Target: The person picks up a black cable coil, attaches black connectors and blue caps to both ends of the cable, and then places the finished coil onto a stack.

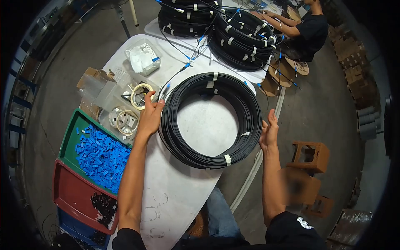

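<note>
Both hands spread open — the left hand point(150, 116) and right hand point(269, 132) flank the black cable coil point(208, 120) lying between them on the white tabletop point(179, 187)

A black cable coil point(209, 121) lies flat on the white surface point(179, 196). The left hand point(150, 116) touches its left edge; the right hand point(269, 132), fingers spread, sits just beside its right edge.

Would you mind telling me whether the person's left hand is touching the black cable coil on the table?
Touching: the head view shows the left hand lying against the outer left edge of the black cable coil, with no gap visible.
</note>
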The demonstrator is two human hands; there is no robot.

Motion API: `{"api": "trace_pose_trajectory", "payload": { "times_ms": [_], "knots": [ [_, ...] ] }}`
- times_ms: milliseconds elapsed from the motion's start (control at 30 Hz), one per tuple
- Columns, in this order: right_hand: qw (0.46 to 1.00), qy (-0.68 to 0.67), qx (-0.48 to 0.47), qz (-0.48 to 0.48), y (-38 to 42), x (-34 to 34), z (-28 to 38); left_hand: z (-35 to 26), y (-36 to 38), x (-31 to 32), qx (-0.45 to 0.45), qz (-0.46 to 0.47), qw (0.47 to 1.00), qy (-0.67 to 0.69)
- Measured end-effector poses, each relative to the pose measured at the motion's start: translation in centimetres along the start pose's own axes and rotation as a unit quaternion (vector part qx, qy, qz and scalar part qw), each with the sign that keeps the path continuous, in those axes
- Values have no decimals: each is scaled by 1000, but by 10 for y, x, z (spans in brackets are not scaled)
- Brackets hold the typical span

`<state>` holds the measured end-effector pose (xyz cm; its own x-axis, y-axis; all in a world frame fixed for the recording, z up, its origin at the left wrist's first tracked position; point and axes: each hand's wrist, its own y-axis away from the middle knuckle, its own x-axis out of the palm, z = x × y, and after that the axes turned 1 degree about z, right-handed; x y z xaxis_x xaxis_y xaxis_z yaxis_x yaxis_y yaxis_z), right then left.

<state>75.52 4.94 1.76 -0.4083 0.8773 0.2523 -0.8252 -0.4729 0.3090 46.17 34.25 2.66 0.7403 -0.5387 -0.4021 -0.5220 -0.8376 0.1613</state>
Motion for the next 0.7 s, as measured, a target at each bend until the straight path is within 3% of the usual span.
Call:
{"api": "trace_pose_trajectory", "payload": {
  "times_ms": [100, 133, 200, 233, 367, 400, 533, 633, 700],
  "knots": [
    [999, -31, 26, -6, 18, 3, 4, -25, 16, -2, -17, -25, 976, -214],
    [999, -30, 27, -2, 23, 0, -1, -35, 20, -1, -20, -28, 976, -214],
    [998, -9, -9, -56, 36, -7, -13, -55, 31, 1, -83, 8, 928, -364],
    [996, -3, -4, -90, 53, 1, -9, -52, 34, 1, -70, 1, 926, -372],
    [992, 26, -56, -112, 96, -16, -33, -46, 52, -13, -31, 3, 958, -286],
    [990, 33, -68, -117, 113, -10, -34, -47, 60, -14, -70, 3, 966, -249],
    [998, 18, -17, -54, 169, -5, -52, -13, 94, 4, 44, -189, 944, -266],
    [999, 46, 24, 13, 202, -2, -70, -10, 111, -2, 66, -222, 953, -198],
    [995, 96, 9, 2, 223, 8, -72, -3, 121, -8, 114, -233, 957, -129]
  ]
}}
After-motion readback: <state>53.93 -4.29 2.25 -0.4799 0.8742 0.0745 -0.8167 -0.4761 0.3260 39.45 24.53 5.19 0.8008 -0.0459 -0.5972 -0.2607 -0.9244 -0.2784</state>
